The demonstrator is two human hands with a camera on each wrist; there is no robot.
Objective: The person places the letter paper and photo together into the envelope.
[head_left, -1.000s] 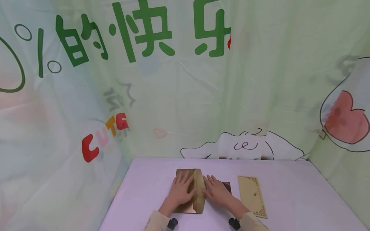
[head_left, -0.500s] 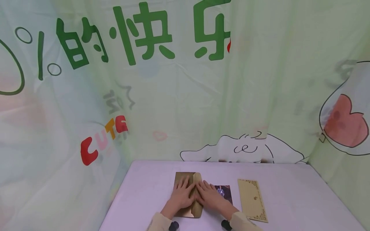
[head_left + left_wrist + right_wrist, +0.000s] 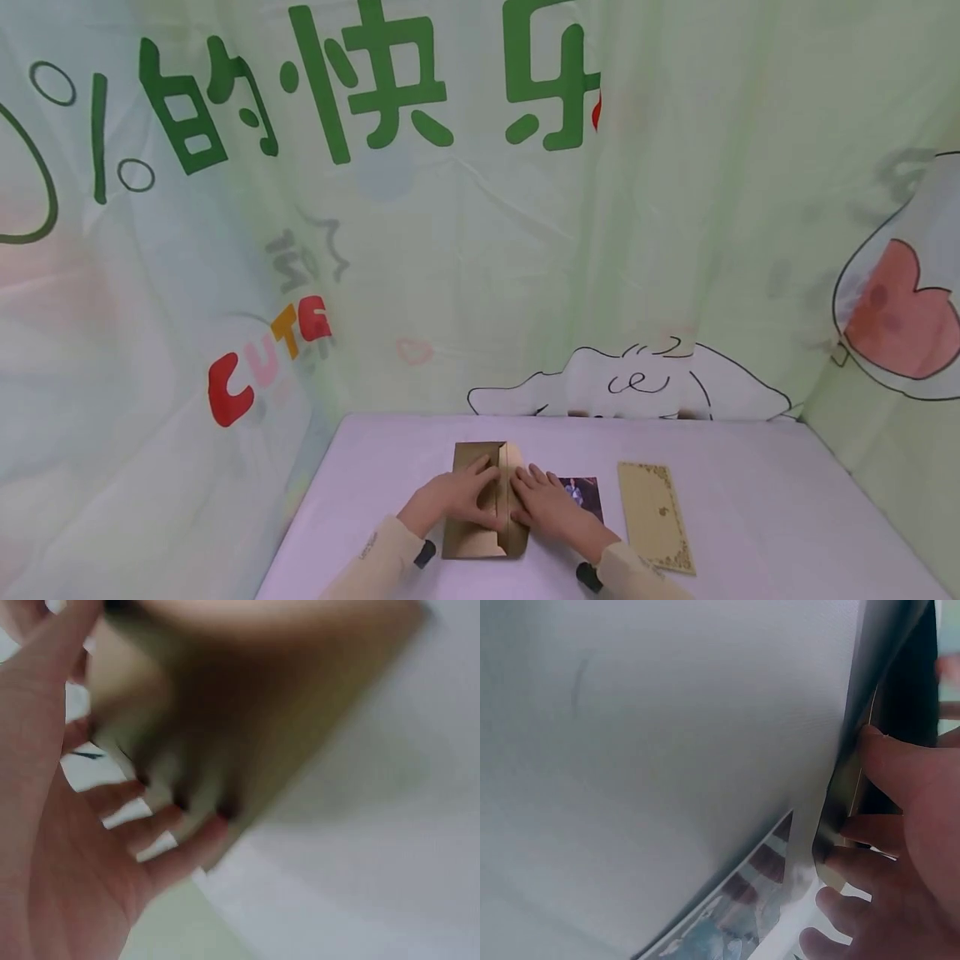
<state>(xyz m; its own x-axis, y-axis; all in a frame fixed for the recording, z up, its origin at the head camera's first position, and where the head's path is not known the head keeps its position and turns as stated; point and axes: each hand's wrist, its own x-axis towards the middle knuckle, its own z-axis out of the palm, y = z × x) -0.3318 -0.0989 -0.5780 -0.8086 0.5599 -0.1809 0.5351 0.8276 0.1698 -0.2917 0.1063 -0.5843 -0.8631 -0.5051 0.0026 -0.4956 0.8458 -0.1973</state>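
A gold-brown paper envelope (image 3: pixel 471 543) lies on the table, its long flap (image 3: pixel 514 542) unfolded along the right side. My left hand (image 3: pixel 459 495) touches the envelope's body with spread fingertips and thumb; in the left wrist view, the fingertips of the left hand (image 3: pixel 82 855) meet its blurred brown surface (image 3: pixel 315 690). My right hand (image 3: pixel 551 505) rests at the flap's outer edge, fingers mostly straight. The right wrist view shows the thumb and fingers of the right hand (image 3: pixel 922 817) against the flap. Partly behind this hand lies a dark photo card (image 3: pixel 589 495) with a figure on it.
Farther right, a beige rectangular card or envelope (image 3: pixel 654 517) with brown ornamental corners lies flat. The table (image 3: pixel 750 500) has a pale lilac cover. Printed fabric curtains (image 3: pixel 510 250) enclose its back and sides.
My right hand first moved left from beside the flap onto it, then slightly back toward its edge. My left hand has since turned, its forearm shifting left, fingers and thumb spreading over the envelope.
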